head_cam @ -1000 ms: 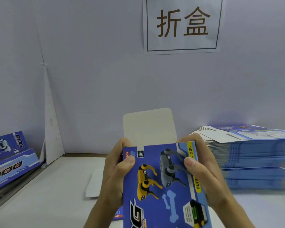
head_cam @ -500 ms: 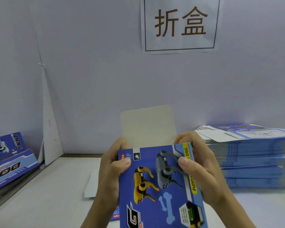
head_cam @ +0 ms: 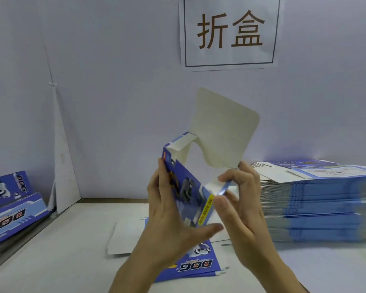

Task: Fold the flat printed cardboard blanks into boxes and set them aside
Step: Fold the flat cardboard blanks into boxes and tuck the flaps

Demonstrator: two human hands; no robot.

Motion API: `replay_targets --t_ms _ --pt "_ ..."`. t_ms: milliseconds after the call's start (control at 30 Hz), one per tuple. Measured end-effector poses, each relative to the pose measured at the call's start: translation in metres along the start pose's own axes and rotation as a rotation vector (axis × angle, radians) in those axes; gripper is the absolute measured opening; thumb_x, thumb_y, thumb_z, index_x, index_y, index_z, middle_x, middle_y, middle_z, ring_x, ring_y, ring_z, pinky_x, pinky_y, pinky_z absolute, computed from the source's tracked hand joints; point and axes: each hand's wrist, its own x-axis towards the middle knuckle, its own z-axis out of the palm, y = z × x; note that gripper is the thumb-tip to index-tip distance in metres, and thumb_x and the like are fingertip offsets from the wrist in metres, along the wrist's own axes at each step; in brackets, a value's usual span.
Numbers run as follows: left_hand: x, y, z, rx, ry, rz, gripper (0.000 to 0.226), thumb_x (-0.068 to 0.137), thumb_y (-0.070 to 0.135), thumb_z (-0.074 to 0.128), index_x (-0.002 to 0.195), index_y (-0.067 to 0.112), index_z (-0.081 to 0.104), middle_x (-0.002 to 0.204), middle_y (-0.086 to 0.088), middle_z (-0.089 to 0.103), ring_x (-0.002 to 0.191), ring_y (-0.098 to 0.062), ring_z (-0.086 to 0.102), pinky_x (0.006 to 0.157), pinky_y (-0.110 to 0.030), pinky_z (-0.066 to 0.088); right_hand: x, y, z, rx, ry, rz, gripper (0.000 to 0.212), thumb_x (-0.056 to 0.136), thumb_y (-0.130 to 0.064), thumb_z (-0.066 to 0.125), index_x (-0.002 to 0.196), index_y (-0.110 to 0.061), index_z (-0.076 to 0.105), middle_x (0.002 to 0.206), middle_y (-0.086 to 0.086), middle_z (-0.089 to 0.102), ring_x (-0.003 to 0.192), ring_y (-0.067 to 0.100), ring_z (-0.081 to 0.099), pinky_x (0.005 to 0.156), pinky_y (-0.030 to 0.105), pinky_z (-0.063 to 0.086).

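The half-formed box (head_cam: 190,185) is held upright in the air above the middle of the worktop (head_cam: 61,250), with its blue printed face turned left of the camera and its top end open. Its large grey lid flap (head_cam: 224,132) stands up above it, and a small side flap (head_cam: 181,142) is bent over the upper left corner. The left hand (head_cam: 171,220) grips the box along its left edge: its fingers (head_cam: 162,176) run up the side and the thumb crosses under the printed face. The right hand (head_cam: 243,206) pinches the small flap at the right corner between fingers (head_cam: 230,176) and thumb. Directly under the hands a flat blank (head_cam: 197,265) lies printed side up on the worktop, with a white unprinted piece showing beside it on the left. Just to the right of the right hand is a tall stack of flat blanks (head_cam: 317,201), its near edge close to the knuckles, so there is little room on that side. Well apart on the left, finished boxes (head_cam: 9,199) lie tilted along the worktop's left edge. A white triangular board (head_cam: 61,166) leans in the corner behind them. The wall (head_cam: 114,81) closes off the back of the worktop just behind the raised lid flap and carries a paper sign (head_cam: 230,32) with two large brown characters. Bare worktop lies open to the front left between the hands and the finished boxes, and to the front right below the stack.
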Motion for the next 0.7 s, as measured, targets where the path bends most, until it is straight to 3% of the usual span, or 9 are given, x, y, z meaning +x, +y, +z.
replay_targets --t_ms 100,200,267,367,467,533,600,667,700 --pt "0.006 -0.015 -0.005 0.062 0.087 0.074 0.153 0.041 0.043 0.093 0.139 0.05 -0.025 0.124 0.021 0.019 0.115 0.025 0.028 0.082 0.011 0.026 0.009 -0.009 -0.007 0.222 0.123 0.019 0.02 0.091 -0.03 0.055 0.103 -0.041 0.042 0.101 -0.018 0.064 0.095 0.001 0.063 0.082 0.021 0.053" --pt "0.01 -0.023 -0.019 0.168 0.075 0.19 0.151 0.041 0.045 0.093 0.145 0.046 -0.016 0.128 0.018 0.019 0.121 0.023 0.023 0.085 0.012 0.023 0.017 -0.013 -0.025 0.249 0.244 0.023 0.019 0.091 -0.018 0.054 0.103 -0.028 0.043 0.08 -0.022 0.066 0.072 -0.008 0.06 0.064 0.006 0.046" --pt "0.012 -0.024 -0.023 0.203 0.065 0.232 0.138 0.044 0.055 0.085 0.148 0.039 -0.005 0.134 0.01 0.021 0.126 0.019 0.024 0.089 0.01 0.024 0.021 -0.018 -0.035 0.124 0.187 0.021 0.005 0.09 -0.03 0.059 0.091 -0.034 0.056 0.07 -0.021 0.061 0.061 -0.005 0.054 0.056 0.005 0.04" --pt "0.014 -0.022 -0.027 0.166 0.041 0.268 0.131 0.044 0.054 0.081 0.148 0.029 0.005 0.135 0.01 0.023 0.128 0.017 0.024 0.09 0.009 0.024 0.025 -0.018 -0.044 0.164 0.255 0.129 0.012 0.088 -0.035 0.063 0.076 -0.035 0.065 0.065 -0.018 0.059 0.057 -0.003 0.05 0.053 0.009 0.041" --pt "0.007 -0.017 -0.031 0.092 -0.005 0.251 0.134 0.041 0.042 0.087 0.147 0.032 0.007 0.133 0.011 0.025 0.128 0.018 0.023 0.086 0.011 0.024 0.027 -0.008 -0.049 0.502 0.323 0.493 0.025 0.072 -0.04 0.069 0.092 -0.026 0.071 0.082 -0.007 0.073 0.07 0.007 0.067 0.058 0.019 0.055" --pt "0.005 -0.016 -0.03 0.101 -0.02 0.267 0.142 0.041 0.041 0.092 0.149 0.017 0.002 0.132 0.004 0.028 0.127 0.019 0.026 0.088 0.008 0.026 0.028 0.001 -0.05 0.669 0.306 0.798 0.039 0.068 -0.033 0.069 0.103 -0.016 0.069 0.09 0.004 0.075 0.075 0.016 0.071 0.064 0.029 0.06" --pt "0.011 -0.011 -0.024 0.09 -0.017 0.287 0.132 0.046 0.042 0.091 0.145 0.004 0.012 0.127 -0.001 0.035 0.134 0.003 0.033 0.1 -0.006 0.033 0.026 0.003 -0.044 0.76 0.125 1.072 0.043 0.066 -0.027 0.073 0.103 -0.006 0.067 0.088 0.011 0.074 0.071 0.024 0.07 0.068 0.035 0.057" --pt "0.014 -0.002 -0.025 -0.053 -0.024 0.159 0.131 0.044 0.079 0.07 0.141 0.001 0.029 0.116 -0.004 0.043 0.132 -0.027 0.042 0.103 -0.019 0.04 0.022 0.0 -0.035 0.763 -0.088 1.197 0.05 0.043 -0.023 0.092 0.085 -0.005 0.072 0.069 0.01 0.069 0.056 0.021 0.065 0.06 0.029 0.049" --pt "0.014 0.003 -0.024 -0.089 -0.009 0.131 0.137 0.038 0.088 0.061 0.14 0.003 0.03 0.12 -0.004 0.043 0.131 -0.026 0.041 0.099 -0.014 0.039 0.02 0.003 -0.034 0.775 -0.133 1.213 0.054 0.025 -0.019 0.097 0.072 -0.006 0.075 0.063 0.009 0.066 0.051 0.019 0.064 0.058 0.027 0.047"
